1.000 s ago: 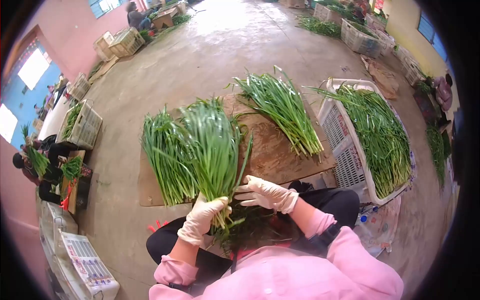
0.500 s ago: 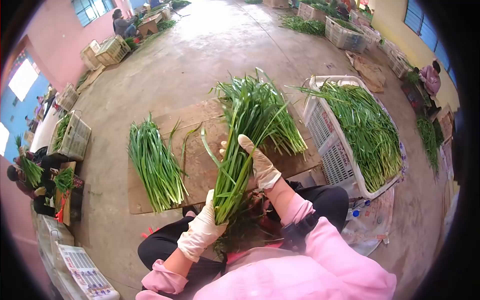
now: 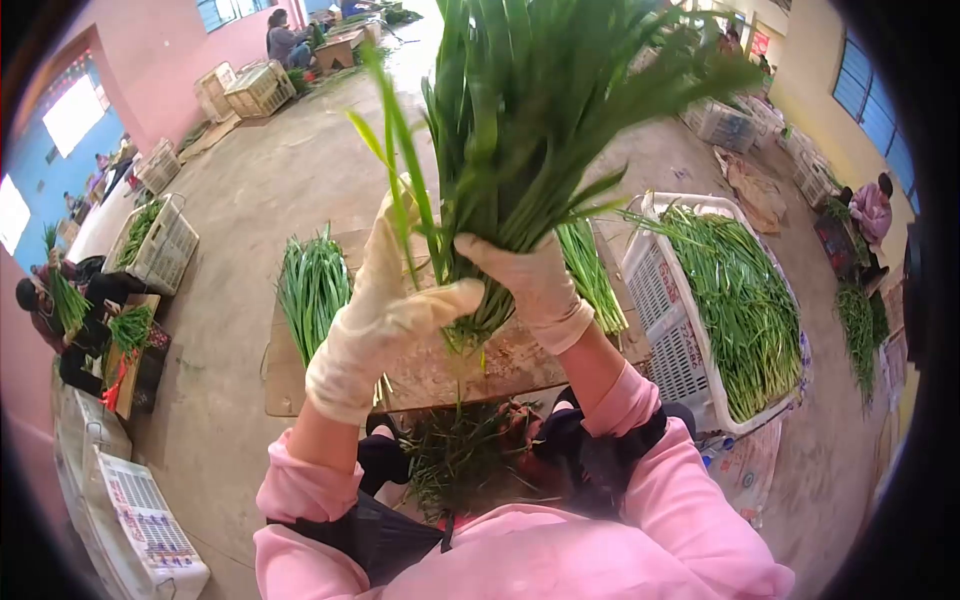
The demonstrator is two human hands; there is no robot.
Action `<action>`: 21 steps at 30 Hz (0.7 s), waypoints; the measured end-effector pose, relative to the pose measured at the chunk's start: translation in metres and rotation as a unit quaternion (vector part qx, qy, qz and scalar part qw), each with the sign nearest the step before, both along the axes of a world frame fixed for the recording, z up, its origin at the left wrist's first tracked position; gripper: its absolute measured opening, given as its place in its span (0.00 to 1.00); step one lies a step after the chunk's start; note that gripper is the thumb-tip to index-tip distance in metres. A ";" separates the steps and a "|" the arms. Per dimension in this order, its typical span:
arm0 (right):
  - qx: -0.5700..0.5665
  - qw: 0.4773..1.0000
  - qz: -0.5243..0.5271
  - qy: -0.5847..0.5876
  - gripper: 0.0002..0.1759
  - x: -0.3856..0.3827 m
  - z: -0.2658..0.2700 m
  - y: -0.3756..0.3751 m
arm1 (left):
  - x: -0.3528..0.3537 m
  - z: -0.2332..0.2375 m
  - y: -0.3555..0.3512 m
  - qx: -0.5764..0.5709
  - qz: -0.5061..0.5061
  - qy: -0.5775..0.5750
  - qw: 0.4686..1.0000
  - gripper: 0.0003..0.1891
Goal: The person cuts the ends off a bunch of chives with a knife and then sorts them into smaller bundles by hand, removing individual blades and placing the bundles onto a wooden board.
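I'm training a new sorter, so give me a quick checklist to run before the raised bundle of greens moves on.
1. Right hand gripping the bundle: ok, closed around its lower stems.
2. Loose blades tucked in: not ok, some splay out on the left.
3. Left hand free: ok, open beside the bundle.
4. Stem ends even: cannot tell, partly covered.
5. Bare surface on the board: ok, some shows.

The low brown table [image 3: 530, 372] has a stained surface. On its left side lies a leafy bunch [image 3: 312, 288]; on its right side lies a second bunch [image 3: 592, 278], partly hidden. On the floor [image 3: 225, 340] at right stands a white crate [image 3: 662, 305].
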State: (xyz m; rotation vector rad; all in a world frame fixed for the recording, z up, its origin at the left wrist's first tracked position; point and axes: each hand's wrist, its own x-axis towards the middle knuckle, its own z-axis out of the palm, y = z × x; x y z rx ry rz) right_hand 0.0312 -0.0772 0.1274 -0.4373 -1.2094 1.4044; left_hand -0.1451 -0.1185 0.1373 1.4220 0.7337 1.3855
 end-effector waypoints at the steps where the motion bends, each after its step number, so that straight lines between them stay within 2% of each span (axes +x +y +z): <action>1: 0.018 0.999 0.020 0.020 0.22 -0.002 -0.013 0.003 | -0.001 0.001 0.006 -0.021 -0.044 -0.035 0.998 0.44; 2: 0.037 0.998 0.040 0.038 0.23 -0.004 -0.030 0.009 | -0.002 0.002 0.011 -0.044 -0.085 -0.069 0.993 0.40; 3: -0.001 0.998 0.055 0.016 0.25 -0.011 -0.032 0.013 | 0.002 0.005 0.014 0.014 -0.092 -0.030 0.995 0.32; 6: 0.068 0.986 0.073 -0.135 0.17 0.011 -0.020 -0.005 | 0.007 0.026 0.001 0.070 -0.003 0.191 0.979 0.19; 7: 0.111 0.975 0.078 -0.175 0.17 0.014 -0.014 -0.004 | 0.006 0.027 0.004 0.045 -0.033 0.178 0.982 0.18; 9: 0.196 0.943 0.051 -0.265 0.17 0.016 0.013 -0.008 | 0.006 0.033 0.011 0.137 -0.047 0.188 0.971 0.18; 10: 0.238 0.920 0.039 -0.308 0.17 0.017 0.022 -0.011 | 0.008 0.041 0.011 0.251 -0.029 0.210 0.945 0.18; 11: 0.249 0.929 0.050 -0.271 0.24 0.020 0.017 -0.010 | 0.011 0.049 0.012 0.360 -0.009 0.229 0.904 0.18; 13: 0.098 0.980 0.118 -0.128 0.25 0.021 0.019 -0.019 | 0.017 0.069 0.009 0.356 -0.009 0.281 0.891 0.19; 14: 0.019 0.987 0.149 -0.054 0.26 0.021 0.020 -0.025 | 0.021 0.083 0.006 0.243 -0.032 0.312 0.918 0.21; 16: -0.021 0.972 0.222 0.078 0.26 0.022 0.011 -0.026 | 0.030 0.096 0.000 0.180 -0.017 0.348 0.920 0.21; 17: 0.019 0.955 0.263 0.136 0.26 0.024 -0.008 -0.017 | 0.034 0.099 -0.005 0.176 -0.004 0.366 0.914 0.21; 19: 0.071 0.949 0.254 0.174 0.25 0.025 -0.020 -0.013 | 0.043 0.105 -0.015 0.170 0.026 0.392 0.904 0.21; 21: 0.099 0.973 0.159 0.133 0.24 0.023 -0.021 -0.007 | 0.051 0.109 -0.029 0.174 0.060 0.408 0.894 0.21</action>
